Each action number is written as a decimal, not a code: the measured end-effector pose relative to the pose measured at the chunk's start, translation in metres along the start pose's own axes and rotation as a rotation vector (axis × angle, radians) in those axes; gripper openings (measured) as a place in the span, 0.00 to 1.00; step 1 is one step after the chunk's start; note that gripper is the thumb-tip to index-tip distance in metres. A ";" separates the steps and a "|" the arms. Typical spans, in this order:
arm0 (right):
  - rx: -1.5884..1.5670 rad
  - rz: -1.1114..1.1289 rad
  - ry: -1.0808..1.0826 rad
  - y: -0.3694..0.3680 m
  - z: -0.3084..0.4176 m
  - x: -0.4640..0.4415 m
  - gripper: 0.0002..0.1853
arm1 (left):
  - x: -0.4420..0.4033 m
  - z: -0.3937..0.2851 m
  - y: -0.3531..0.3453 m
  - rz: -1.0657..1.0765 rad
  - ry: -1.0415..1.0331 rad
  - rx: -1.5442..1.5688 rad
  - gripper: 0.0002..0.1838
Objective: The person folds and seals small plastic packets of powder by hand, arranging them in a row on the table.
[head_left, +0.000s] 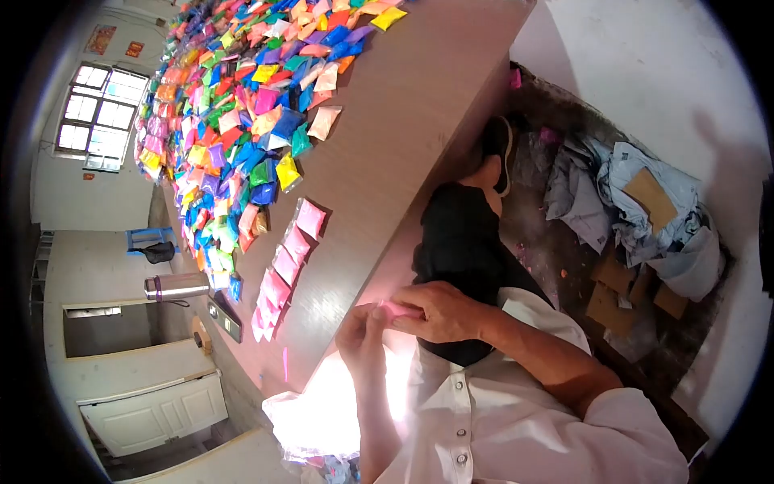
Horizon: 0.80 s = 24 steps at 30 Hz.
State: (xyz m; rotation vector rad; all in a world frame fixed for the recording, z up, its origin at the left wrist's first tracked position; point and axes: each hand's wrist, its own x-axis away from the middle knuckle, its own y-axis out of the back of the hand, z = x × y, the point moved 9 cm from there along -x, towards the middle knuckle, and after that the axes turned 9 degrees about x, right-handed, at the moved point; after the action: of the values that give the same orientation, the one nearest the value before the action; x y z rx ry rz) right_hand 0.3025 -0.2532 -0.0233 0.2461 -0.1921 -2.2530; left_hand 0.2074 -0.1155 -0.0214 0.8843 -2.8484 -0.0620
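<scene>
"Where's the piece being worked on?"

"Between both hands, at the near edge of the surface (387,137). The right hand (435,310) has its fingers closed around the pink piece (401,311), and the left hand (363,331) seems to pinch its left end. Neither hand is free."

"Is it a packet?"

"Probably, since its colour matches the row of pink packets (285,264) to the left on the surface. The hands cover too much to be sure."

"So which step is this?"

"I'd judge it's handling one packet's end, maybe closing or straightening it. The fingertips are too small in view to tell which."

"And the next move?"

"I'd finish that end with a light grip, so the soft-looking piece isn't squashed, then reach left and lay it by the row. The near packets there overlap, so it would need placing with care."

"Anything in the way?"

"A thin pink strip (285,365) lies nearer than the row, at the near left. The phone (226,316) and metal bottle (176,286) stand farther left. The big heap of coloured packets (266,121) is on the far side, well apart from the hands."
</scene>
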 end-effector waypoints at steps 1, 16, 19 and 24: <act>0.023 0.039 -0.016 0.000 0.002 -0.001 0.13 | 0.000 -0.002 0.000 -0.019 0.005 0.026 0.10; -0.107 -0.078 0.010 0.004 0.002 0.001 0.11 | -0.002 -0.004 -0.001 0.023 -0.024 0.147 0.06; -0.055 0.006 -0.038 0.000 -0.006 -0.001 0.14 | -0.001 -0.008 -0.002 -0.030 0.005 0.157 0.07; -0.025 -0.006 -0.008 -0.002 -0.006 0.000 0.14 | 0.000 0.000 -0.011 0.060 0.080 0.171 0.07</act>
State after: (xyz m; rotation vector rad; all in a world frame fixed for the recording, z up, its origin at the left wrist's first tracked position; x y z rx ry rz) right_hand 0.3027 -0.2524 -0.0294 0.2243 -0.1676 -2.2609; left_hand 0.2137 -0.1244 -0.0229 0.8113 -2.8344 0.2219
